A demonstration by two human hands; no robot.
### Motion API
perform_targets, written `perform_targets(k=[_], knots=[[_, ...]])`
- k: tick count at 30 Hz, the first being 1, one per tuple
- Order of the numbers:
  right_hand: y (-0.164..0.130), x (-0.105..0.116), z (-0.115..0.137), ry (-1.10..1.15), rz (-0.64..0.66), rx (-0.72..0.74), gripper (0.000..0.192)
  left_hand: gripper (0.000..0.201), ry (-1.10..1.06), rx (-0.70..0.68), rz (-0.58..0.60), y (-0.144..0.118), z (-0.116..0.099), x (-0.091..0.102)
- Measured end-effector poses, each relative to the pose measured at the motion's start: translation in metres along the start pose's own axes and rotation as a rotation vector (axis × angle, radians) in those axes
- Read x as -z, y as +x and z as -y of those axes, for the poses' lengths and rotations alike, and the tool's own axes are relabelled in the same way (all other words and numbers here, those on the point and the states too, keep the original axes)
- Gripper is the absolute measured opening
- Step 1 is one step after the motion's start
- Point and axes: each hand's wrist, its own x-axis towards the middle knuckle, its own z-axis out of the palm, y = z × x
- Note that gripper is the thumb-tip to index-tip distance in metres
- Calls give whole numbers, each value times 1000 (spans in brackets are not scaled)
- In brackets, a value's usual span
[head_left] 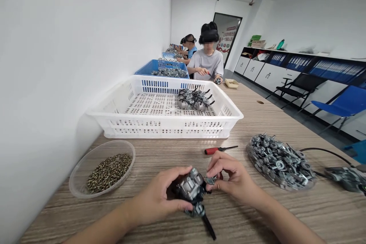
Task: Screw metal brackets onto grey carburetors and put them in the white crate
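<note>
Near the front of the table, my left hand (156,194) grips a silver-and-black metal assembly (191,187) whose black lever points down toward me. Its exact kind I cannot make out. My right hand (233,177) pinches a small grey metal part (211,180) against the right side of the assembly. Just beyond that hand lies a screwdriver (212,150) with a red handle, its tip pointing right. At the right, a clear round tray (253,158) is heaped with loose grey metal parts (278,164). On the left stands a clear plastic bowl (78,177) of brassy screws (110,173).
A white perforated basket (166,126) ahead holds several similar assemblies (196,99). Behind it, a blue basket (145,68) holds more. A wall borders the left. A co-worker (207,61) sits across the table. A black cable (323,150) and a dark device (347,177) lie far right.
</note>
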Motion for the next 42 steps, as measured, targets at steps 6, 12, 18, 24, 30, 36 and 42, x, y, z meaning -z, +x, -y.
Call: perform_targets(k=[6, 12, 18, 24, 30, 36, 42], knots=[[-4, 1, 8, 0, 92, 42, 24, 91, 72, -98, 123, -4, -8, -4], [-2, 3, 12, -41, 125, -8, 26, 88, 97, -198, 40, -2, -3, -9], [-1, 4, 16, -131, 134, 61, 29, 88, 76, -223, 31, -1, -2, -12], [-2, 3, 26, -233, 153, 65, 22, 89, 56, -145, 39, -1, -6, -12], [-1, 0, 31, -314, 138, 129, 19, 88, 65, -142, 6, -1, -7, -13], [-2, -3, 31, -334, 143, 160, 21, 92, 62, -119, -3, -1, -7, -14], [-4, -8, 21, -293, 56, 136, 34, 91, 44, -136, -5, 0, -4, -13]])
